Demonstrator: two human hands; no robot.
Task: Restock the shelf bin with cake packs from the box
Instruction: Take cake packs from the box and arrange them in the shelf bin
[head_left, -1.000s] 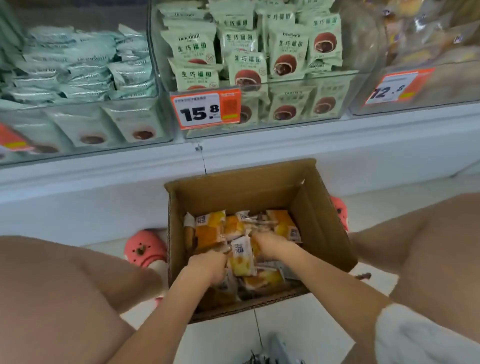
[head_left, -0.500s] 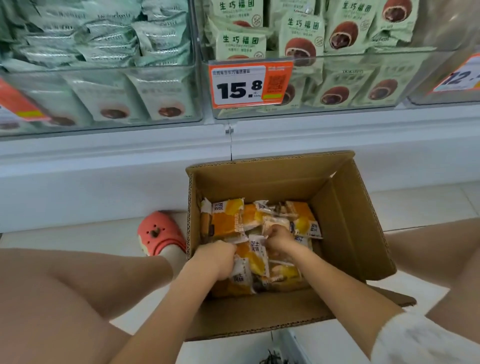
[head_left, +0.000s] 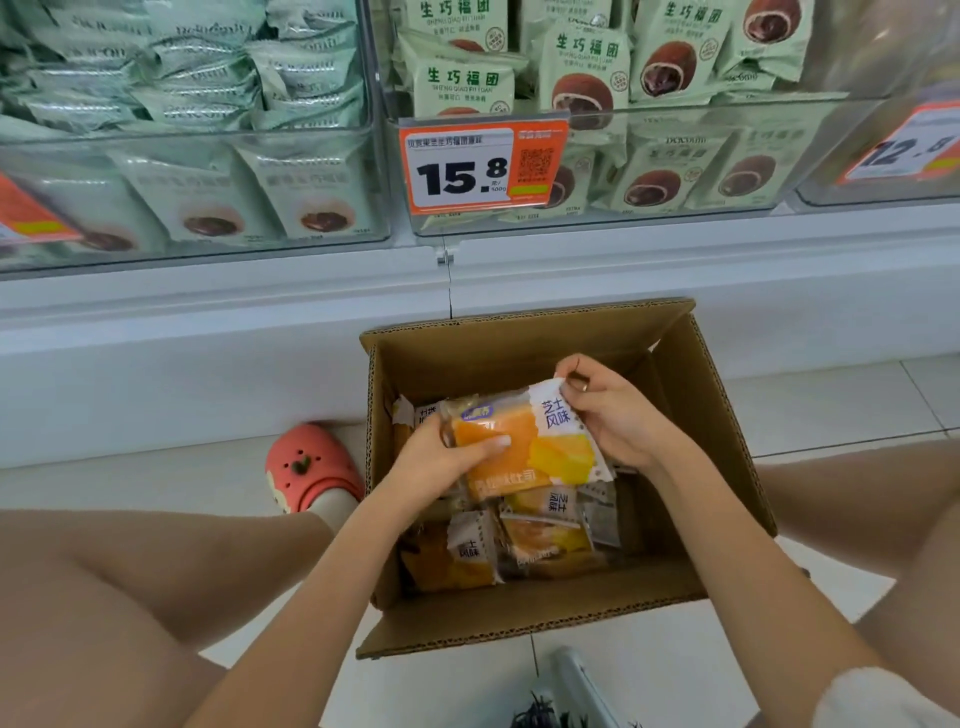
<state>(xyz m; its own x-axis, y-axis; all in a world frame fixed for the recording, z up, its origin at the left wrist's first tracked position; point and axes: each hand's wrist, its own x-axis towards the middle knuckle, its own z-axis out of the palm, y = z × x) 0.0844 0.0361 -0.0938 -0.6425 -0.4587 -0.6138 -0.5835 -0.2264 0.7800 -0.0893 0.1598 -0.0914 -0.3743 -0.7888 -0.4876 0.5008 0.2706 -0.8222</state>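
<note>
Nearest the camera, two bare thighs frame the scene, with a white sleeve (head_left: 883, 696) seen at the lower right. Between the knees, an open box (head_left: 524, 618) is set on the tiled floor, its near flap folded down. Loose cake packs (head_left: 545, 535) are heaped in its bottom, orange and yellow with white ends. Just above that heap, one pack (head_left: 524, 447) is held up inside the box by both hands. Its left end is gripped by the left hand (head_left: 441, 462), thumb laid across the orange face and fingers curled beneath. Its white top-right corner is pinched by the right hand (head_left: 613, 410), fingertips closed on the wrapper edge. To the left of the box, a pink clog (head_left: 306, 465) is planted on the floor. Beyond, the white shelf base runs across. Above it, clear bins (head_left: 675, 208) are packed with pale green packs (head_left: 587, 67), and an orange price tag (head_left: 480, 169) reading 15.8 is fixed to the middle bin's front.
</note>
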